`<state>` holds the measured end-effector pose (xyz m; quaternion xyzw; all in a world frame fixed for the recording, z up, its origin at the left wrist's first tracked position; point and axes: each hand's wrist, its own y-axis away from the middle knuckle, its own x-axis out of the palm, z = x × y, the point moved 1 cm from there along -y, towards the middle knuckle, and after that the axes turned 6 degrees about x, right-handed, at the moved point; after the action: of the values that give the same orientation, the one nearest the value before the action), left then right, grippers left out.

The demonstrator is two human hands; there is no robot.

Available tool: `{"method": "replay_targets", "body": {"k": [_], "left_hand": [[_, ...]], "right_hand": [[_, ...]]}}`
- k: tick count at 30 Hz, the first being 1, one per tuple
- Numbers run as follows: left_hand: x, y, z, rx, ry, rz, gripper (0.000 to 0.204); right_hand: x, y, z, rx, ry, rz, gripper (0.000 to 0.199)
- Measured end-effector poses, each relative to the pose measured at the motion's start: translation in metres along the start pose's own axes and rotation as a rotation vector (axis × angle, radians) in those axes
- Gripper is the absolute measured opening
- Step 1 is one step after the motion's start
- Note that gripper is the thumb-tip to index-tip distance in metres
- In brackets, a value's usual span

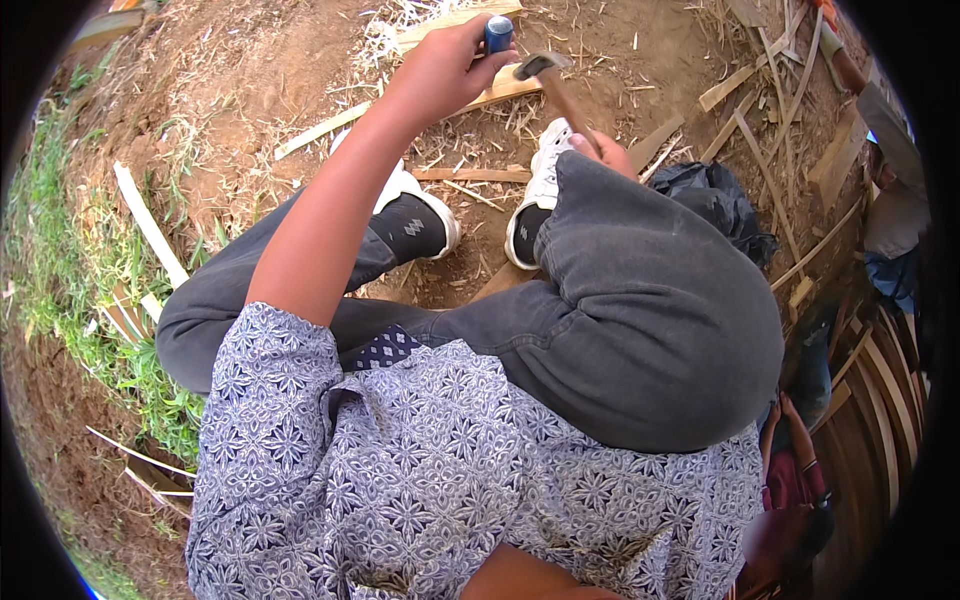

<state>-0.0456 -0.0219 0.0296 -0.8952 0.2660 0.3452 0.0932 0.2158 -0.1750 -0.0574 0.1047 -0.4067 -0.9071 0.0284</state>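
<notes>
My left hand (440, 70) reaches forward past my knee and grips a tool with a blue handle (498, 33), held upright over a pale wooden strip (500, 92) on the dirt. My right hand (612, 155) shows only partly behind my raised right knee and holds the wooden handle of a hammer (560, 90), whose metal head (540, 65) hangs just right of the blue handle. I sit on the ground in grey trousers, with white shoes (545, 185) set on either side of the work.
Wood strips and splinters (760, 110) litter the brown dirt ahead and to the right. A black bag (715, 195) lies beside my right knee. Grass (70, 280) borders the left. Another person (800, 480) sits low at the right, by curved wooden slats (880, 390).
</notes>
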Motion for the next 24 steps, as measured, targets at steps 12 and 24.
{"method": "replay_targets", "body": {"k": [12,24], "left_hand": [[0.001,-0.010,0.001,0.142,0.014,0.085,0.027],[0.002,-0.008,-0.002,0.057,-0.038,0.097,0.033]], "right_hand": [[-0.077,0.101,0.134,-0.684,-0.012,-0.080,0.035],[-0.068,0.103,0.138,-0.493,0.235,-0.145,0.030]]}}
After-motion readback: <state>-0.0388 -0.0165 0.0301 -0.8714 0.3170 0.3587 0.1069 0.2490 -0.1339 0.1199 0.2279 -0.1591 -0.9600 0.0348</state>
